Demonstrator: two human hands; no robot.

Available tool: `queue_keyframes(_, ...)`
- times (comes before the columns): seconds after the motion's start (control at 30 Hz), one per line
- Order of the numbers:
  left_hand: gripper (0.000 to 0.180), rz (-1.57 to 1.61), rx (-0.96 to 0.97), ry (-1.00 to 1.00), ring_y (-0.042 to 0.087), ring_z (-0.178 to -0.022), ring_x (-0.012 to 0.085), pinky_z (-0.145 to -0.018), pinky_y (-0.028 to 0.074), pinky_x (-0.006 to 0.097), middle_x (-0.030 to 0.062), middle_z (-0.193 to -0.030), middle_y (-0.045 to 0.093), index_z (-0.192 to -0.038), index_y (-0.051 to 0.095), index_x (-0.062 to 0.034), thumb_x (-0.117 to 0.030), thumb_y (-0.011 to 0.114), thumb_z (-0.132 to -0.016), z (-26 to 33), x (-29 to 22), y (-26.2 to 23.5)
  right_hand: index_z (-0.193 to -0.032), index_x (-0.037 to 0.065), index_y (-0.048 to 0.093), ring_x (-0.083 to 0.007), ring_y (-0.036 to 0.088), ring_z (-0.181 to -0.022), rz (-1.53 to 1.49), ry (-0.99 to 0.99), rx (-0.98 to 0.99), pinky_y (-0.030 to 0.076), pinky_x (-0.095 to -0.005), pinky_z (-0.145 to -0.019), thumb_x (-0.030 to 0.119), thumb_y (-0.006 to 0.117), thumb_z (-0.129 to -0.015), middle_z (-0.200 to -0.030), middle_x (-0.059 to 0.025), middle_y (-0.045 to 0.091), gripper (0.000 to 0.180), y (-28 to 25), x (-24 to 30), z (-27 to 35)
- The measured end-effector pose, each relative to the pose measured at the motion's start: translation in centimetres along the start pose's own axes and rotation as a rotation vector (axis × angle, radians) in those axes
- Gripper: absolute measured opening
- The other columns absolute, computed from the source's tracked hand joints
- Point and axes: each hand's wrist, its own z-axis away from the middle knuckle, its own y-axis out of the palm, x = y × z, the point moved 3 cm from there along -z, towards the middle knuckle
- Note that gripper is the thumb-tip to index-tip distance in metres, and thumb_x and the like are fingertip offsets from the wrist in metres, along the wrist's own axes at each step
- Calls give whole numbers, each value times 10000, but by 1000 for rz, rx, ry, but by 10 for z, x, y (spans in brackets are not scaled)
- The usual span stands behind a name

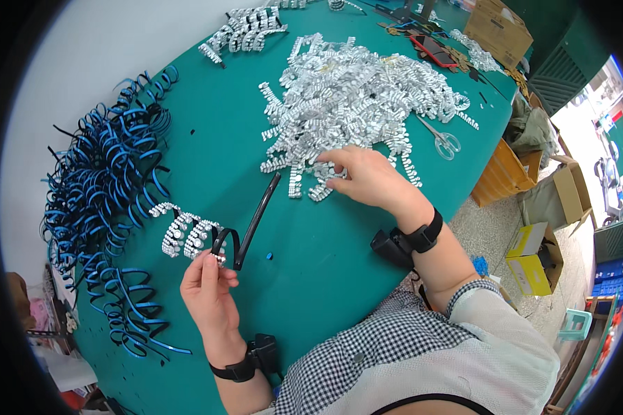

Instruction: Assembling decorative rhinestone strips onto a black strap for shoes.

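Note:
My left hand (211, 287) pinches a coiled black strip (259, 214) at its middle. White and silver beaded trim (180, 234) covers the coils to the left of my fingers, while the end on the right is bare and black. My right hand (367, 176) is at the near edge of a large pile of white and silver beaded coils (360, 97), its thumb and index finger apart and nothing seen between them. On the left lies a heap of glossy blue and black coiled strips (104, 187).
Several beaded coils on black strips (246, 31) lie at the far left. Scissors (446, 142) rest right of the pile, and a red-edged phone (432, 51) is farther back. A cardboard box (498, 31) stands at the far right corner. Below the right table edge are an orange crate (498, 176) and a yellow box (529, 266).

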Motion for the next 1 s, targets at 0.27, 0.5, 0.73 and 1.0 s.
queue_keyframes(0.27,157,-8,-65,101,547,-584,99,-497,428,207,44,-776,601,-959,594,21,-103,552,-872,-4,5,-12,-870,47,630,-212,606,-713,-2,-118,-107,471,-321,-649,196,645,-746,-734,-115,610,195,17,11,-20)
queue_keyframes(0.5,160,44,-90,172,562,-569,102,-478,453,213,44,-752,592,-958,607,25,-97,560,-866,-6,7,-17,-896,23,591,-103,577,-758,-739,-155,-13,439,-226,-670,187,566,-856,-820,-48,640,171,-61,54,-40)
queue_keyframes(0.73,170,96,-98,196,558,-565,95,-477,438,201,33,-737,598,-964,608,16,-118,569,-867,-9,5,-20,-1151,-7,500,-115,608,-680,-958,-310,-151,455,-210,-589,183,607,-833,-882,-92,647,386,-90,73,-65)
queue_keyframes(1.0,160,137,-169,259,552,-559,90,-472,433,200,34,-717,593,-954,600,11,-123,558,-877,-8,-1,-27,-1307,-83,301,-142,584,-759,-855,22,153,489,-275,-675,156,601,-835,-979,-128,621,608,6,65,-58)
